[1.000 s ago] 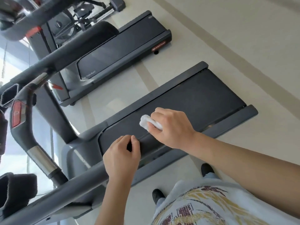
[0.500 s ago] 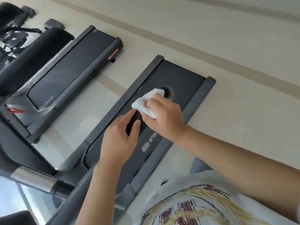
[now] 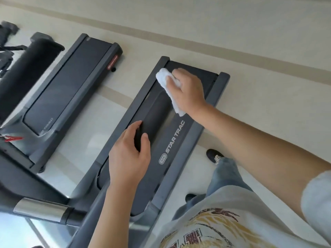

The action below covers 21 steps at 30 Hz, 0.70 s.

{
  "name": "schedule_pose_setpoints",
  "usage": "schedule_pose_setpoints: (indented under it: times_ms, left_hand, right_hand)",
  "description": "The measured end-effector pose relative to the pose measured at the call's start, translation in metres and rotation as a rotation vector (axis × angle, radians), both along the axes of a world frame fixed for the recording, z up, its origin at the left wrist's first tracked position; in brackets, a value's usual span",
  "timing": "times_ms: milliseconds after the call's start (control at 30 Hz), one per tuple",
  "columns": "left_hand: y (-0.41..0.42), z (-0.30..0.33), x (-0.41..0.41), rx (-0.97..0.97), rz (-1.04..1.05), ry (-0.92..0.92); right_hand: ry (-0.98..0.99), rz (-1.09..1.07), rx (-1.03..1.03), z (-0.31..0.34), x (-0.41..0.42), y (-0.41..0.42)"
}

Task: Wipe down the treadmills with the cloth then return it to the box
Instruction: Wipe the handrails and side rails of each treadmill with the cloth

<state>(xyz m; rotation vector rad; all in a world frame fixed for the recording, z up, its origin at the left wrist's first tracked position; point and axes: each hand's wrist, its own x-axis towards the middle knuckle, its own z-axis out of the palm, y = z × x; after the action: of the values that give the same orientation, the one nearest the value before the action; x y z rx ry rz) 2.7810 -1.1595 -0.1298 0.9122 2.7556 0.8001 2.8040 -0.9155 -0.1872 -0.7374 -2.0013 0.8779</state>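
My right hand (image 3: 188, 92) grips a folded white cloth (image 3: 164, 76) and presses it on the far end of a black padded handrail (image 3: 154, 113). My left hand (image 3: 127, 156) grips the same rail closer to me, thumb and fingers curled round it. Below the rail lies the near treadmill (image 3: 195, 133), its dark belt marked STAR TRAC. A second treadmill (image 3: 71, 83) stands parallel to it on the left. No box is in view.
A grey handlebar with a silver band (image 3: 41, 210) crosses the lower left. A black padded bar (image 3: 26, 68) rises at the upper left. My shoe (image 3: 213, 155) stands on the pale floor right of the near treadmill.
My right hand has slid the cloth along the handrail, away from me and from my left hand. My left hand has stayed on the rail. The view has swung across the treadmills.
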Motion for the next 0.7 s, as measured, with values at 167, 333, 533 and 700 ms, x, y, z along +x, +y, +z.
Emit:
schedule_pose_setpoints:
  times_ms: [167,333,533,700]
  left_hand:
    - [0.002,0.0,0.0,-0.025,-0.005,0.053]
    - [0.003,0.003,0.0,-0.042,0.028,-0.005]
    - [0.011,0.003,0.006,-0.075,0.216,0.071]
    - [0.017,-0.002,0.01,-0.052,0.349,0.105]
  right_hand:
    - [0.225,0.192,0.343,-0.005,0.015,-0.075]
    - [0.197,0.249,0.549,0.002,0.01,-0.053]
    - [-0.096,0.362,0.13,0.002,-0.007,0.039]
    - [-0.173,0.613,0.315,0.023,-0.022,0.029]
